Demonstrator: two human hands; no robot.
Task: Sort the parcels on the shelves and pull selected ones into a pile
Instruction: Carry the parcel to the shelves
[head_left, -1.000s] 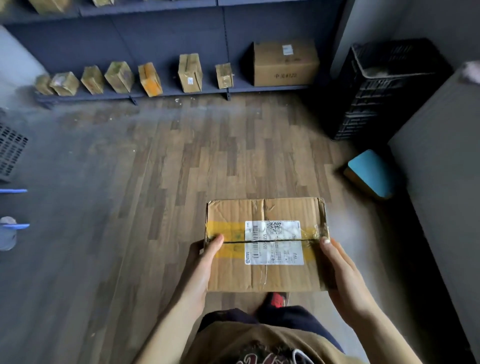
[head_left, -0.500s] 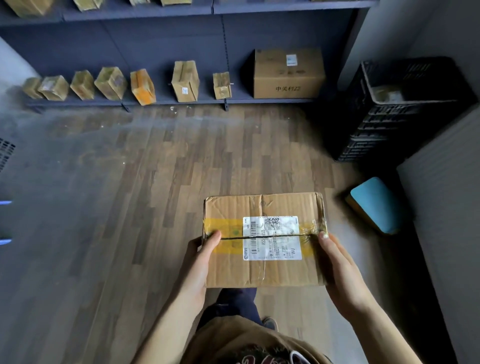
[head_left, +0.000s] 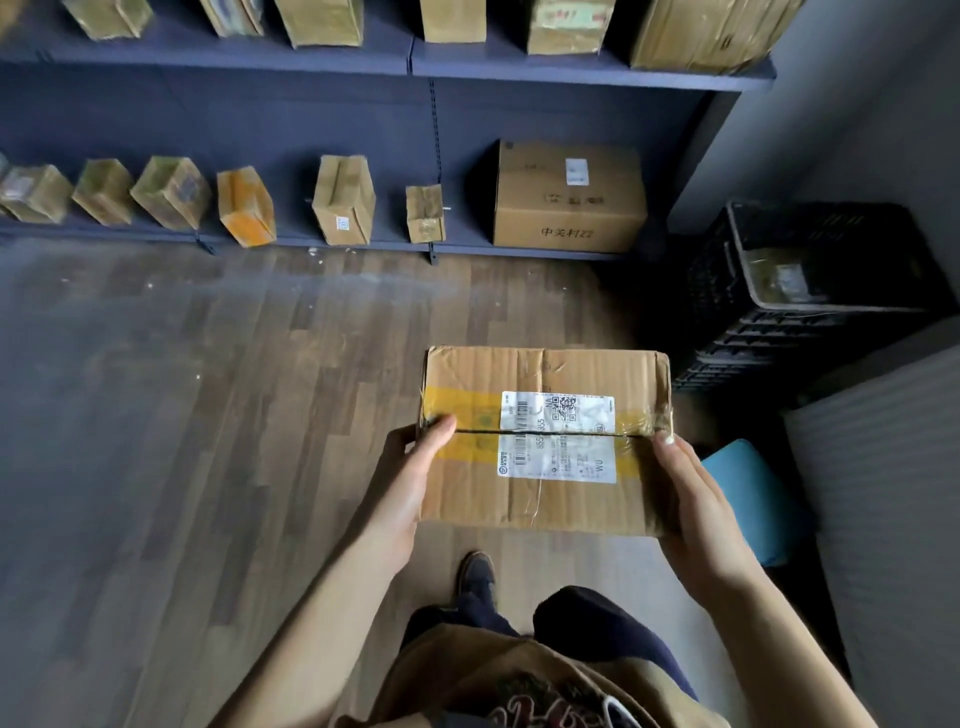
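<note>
Parcel (head_left: 545, 441) clamped between my left hand (head_left: 410, 478) and right hand (head_left: 691, 499), thumbs on top, label up for reading; shelf (head_left: 467, 249) well ahead.

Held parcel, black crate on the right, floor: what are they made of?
Parcel: brown corrugated cardboard, matte, creased; glossy clear and yellow tape, white paper label. Crate: probably moulded black plastic, judging by lattice walls. Floor: wood-grain planks, dull sheen; real wood or laminate, cannot tell.
</note>
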